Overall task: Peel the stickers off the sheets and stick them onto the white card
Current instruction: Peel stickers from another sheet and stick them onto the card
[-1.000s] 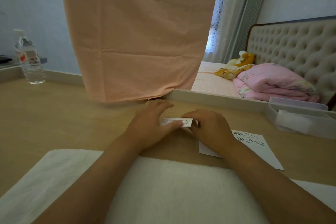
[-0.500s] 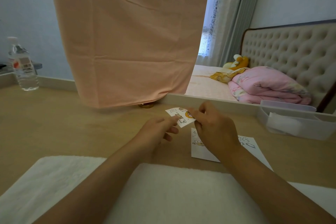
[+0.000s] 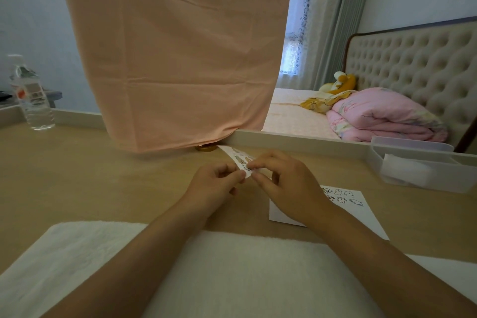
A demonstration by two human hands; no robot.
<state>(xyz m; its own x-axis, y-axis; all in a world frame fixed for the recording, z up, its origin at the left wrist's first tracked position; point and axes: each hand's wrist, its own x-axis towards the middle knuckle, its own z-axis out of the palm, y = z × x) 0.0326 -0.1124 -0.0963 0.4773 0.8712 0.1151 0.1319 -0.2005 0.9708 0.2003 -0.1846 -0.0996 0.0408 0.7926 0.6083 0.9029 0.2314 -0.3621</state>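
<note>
Your left hand and right hand each pinched the near end of the sticker sheet at centre frame, both grips closed on it above the worktop. The white card lay right of centre, partly under your right wrist, with small figures along its far edge. The label on the bottle at far left was too blurred to read.

Mid-frame, above the pale wooden counter, the left hand and right hand both pinch the near end of a small white sticker sheet, which slants away toward a hanging peach cloth. To the right, a white card lies flat, with cartoon stickers near its far edge. A fluffy white towel lies under the forearms.
</note>
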